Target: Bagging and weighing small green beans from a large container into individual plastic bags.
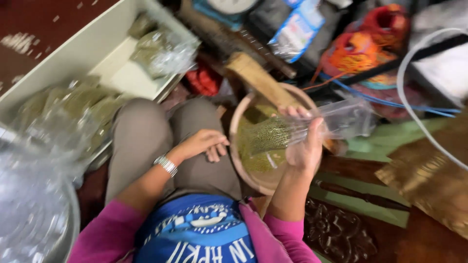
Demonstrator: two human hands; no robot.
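The right hand (304,146) is closed around a clear plastic bag (312,127) partly filled with small green grains, fingers curled over its top edge and thumb along the near side; the bag lies sideways, its filled end over the round wooden bowl (239,129) and its empty mouth end reaching out past the bowl's far-right rim. The bowl itself rests just beyond the person's knees and holds more of the same green grains (258,160). A wooden scoop handle (258,78) slants out from the bowl's far rim. The left hand (204,143) rests on the knee just left of the bowl, fingers loosely curled and holding nothing, a metal bracelet (165,165) on its wrist. Well to the left of the bowl stands a white tray (73,53) with filled, sealed bags of green grains (161,51) lying in it. Beyond the bowl to the right sits a tangle of orange and red cord (365,46). Nearest the camera, far left of the bowl, is a blurred heap of empty clear bags (34,195).
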